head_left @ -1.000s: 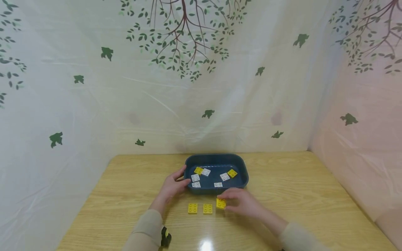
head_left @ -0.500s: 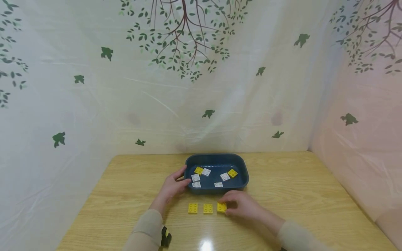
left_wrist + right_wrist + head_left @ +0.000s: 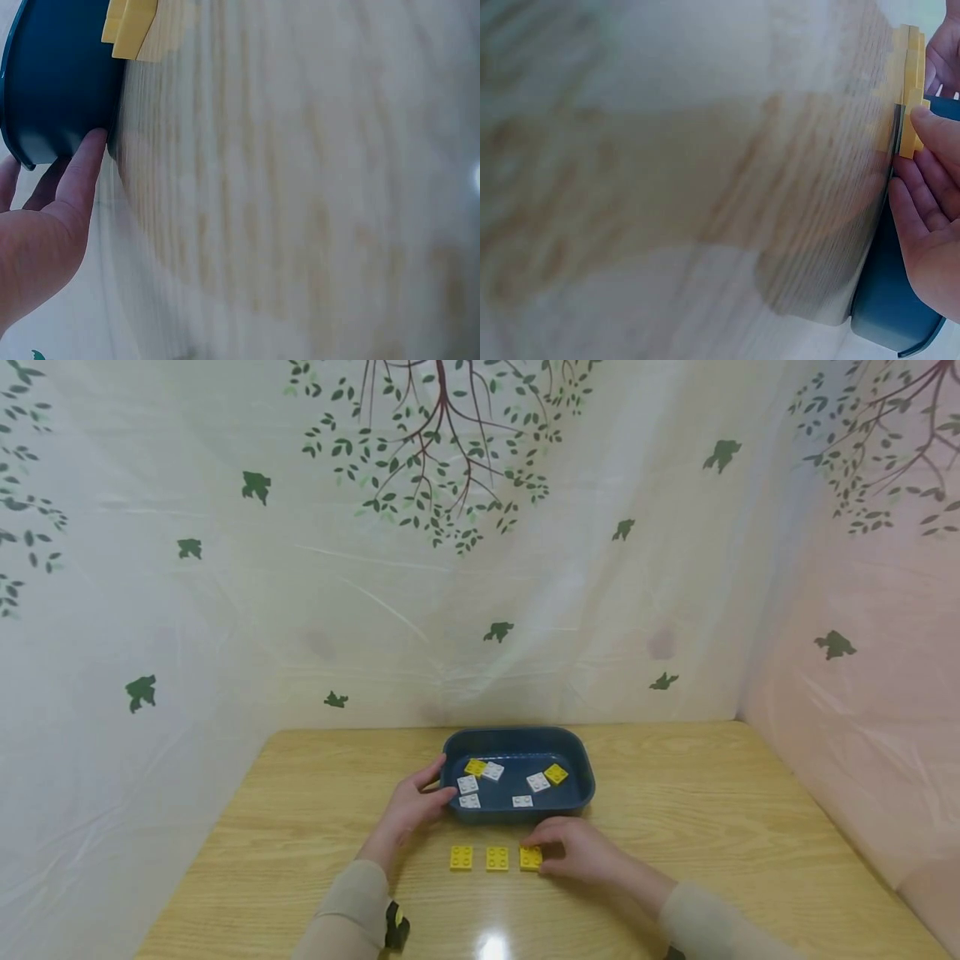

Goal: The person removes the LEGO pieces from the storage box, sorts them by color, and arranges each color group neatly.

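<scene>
My left hand (image 3: pixel 411 802) rests against the left end of a dark blue tray (image 3: pixel 517 817), its thumb at the front corner. In the left wrist view the thumb lies straight against the tray's wall. Between thumb and fingers, my right hand (image 3: pixel 581 850) pinches a yellow toy brick (image 3: pixel 531 858) on the table in front of the tray. Left of it lie a middle yellow brick (image 3: pixel 497 858) and a left yellow brick (image 3: pixel 461 857), making a spaced row. Seen from the right wrist, the held brick (image 3: pixel 908 139) stands near the tray.
Inside the tray are several white bricks, one of them a white brick (image 3: pixel 522 801) at the front, plus yellow bricks at left (image 3: pixel 475 767) and right (image 3: pixel 556 773). The wooden table (image 3: pixel 675 810) ends at a patterned curtain (image 3: pixel 375 610) behind the tray.
The right hand has lowered the third yellow brick slightly toward me, level with the other two, and still holds it. The left hand stays at the tray.
</scene>
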`<state>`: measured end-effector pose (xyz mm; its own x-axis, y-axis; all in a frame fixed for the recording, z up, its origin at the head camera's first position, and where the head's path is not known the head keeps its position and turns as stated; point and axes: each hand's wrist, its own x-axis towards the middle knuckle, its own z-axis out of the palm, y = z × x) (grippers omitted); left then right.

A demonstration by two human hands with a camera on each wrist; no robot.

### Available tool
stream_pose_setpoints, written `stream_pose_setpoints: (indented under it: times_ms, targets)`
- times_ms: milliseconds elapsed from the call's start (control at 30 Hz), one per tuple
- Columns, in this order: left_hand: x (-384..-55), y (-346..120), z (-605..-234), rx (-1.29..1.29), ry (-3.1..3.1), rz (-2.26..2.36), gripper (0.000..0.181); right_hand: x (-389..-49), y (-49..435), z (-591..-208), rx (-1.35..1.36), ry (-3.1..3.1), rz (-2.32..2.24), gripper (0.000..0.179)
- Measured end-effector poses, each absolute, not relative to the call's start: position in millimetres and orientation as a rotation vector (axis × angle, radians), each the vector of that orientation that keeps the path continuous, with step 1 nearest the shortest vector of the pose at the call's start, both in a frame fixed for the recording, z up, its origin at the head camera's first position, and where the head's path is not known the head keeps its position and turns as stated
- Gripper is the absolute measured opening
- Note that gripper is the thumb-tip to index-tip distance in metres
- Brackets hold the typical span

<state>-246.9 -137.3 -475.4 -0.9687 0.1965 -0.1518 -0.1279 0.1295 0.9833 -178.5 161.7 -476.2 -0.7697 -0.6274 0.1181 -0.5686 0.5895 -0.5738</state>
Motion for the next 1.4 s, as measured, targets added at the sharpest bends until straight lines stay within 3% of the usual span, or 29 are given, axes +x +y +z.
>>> stream_pose_setpoints:
  times_ms: [700, 967, 1400]
  targets:
    - [-247, -138, -476, 0.077, 2.151, 1.938, 0.067, -176, 162, -474, -1.090, 2.731, -0.908, 0.036]
    - [-246, -138, -476, 0.082, 2.165, 1.923, 0.067, -174, 163, -470, -0.959, 2.678, -0.982, 0.037]
    - [-245, -138, -477, 0.078, 2.170, 1.919, 0.067, -181, 169, -436, -0.986, 2.635, -1.200, 0.036]
